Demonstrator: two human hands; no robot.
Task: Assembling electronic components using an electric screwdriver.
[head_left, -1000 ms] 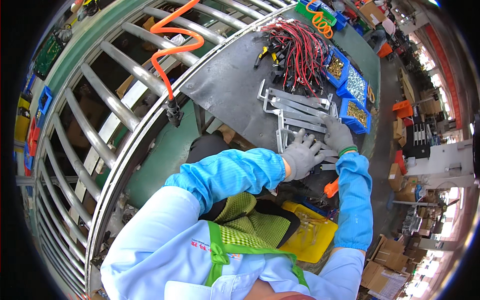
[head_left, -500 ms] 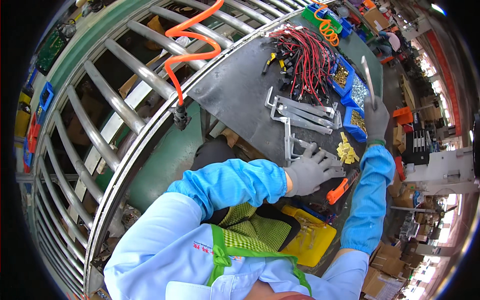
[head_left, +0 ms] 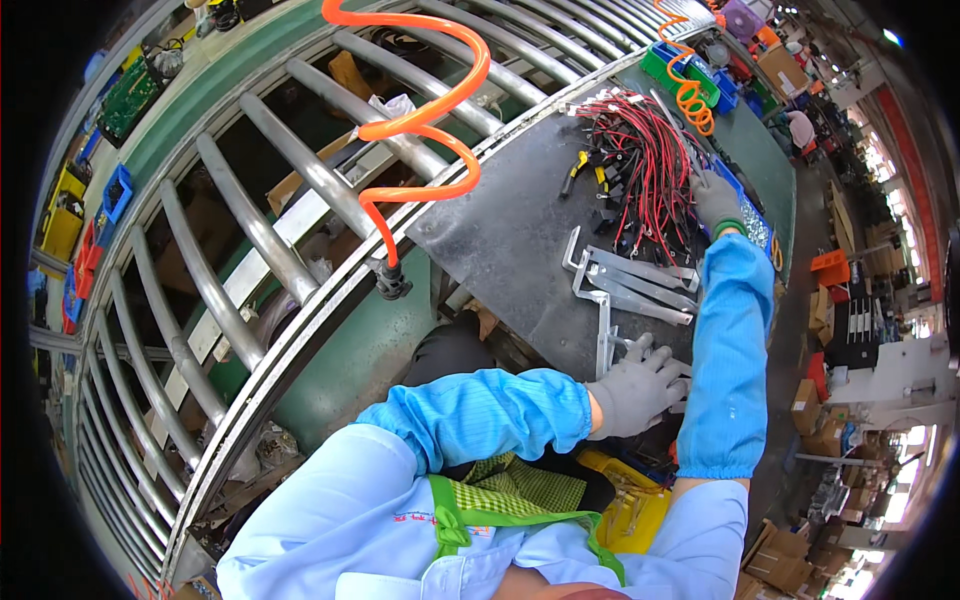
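Note:
My left hand (head_left: 637, 390), in a grey glove, lies with fingers spread over metal pieces at the near edge of the dark worktop (head_left: 500, 200). Just beyond it rest several bent silver metal brackets (head_left: 640, 290), with one upright-looking bracket (head_left: 604, 335) close to the fingertips. My right hand (head_left: 716, 203), also gloved, is closed around a long thin metal strip (head_left: 672, 122) that points up and left. It is beside a heap of red and black wires (head_left: 640, 165), over blue bins of small metal parts (head_left: 757, 228). My right sleeve hides part of the near worktop.
A roller conveyor (head_left: 260, 225) curves along the left, with an orange coiled hose (head_left: 425, 190) hanging over it. Another orange coil (head_left: 690, 100) hangs near green and blue bins (head_left: 668, 65) at the far end. A yellow tray (head_left: 640, 525) is by my lap.
My right hand has moved farther away and left with the metal strip, from above the bins' right side to beside the wires. My left hand stays over the metal pieces. The whole view has shifted.

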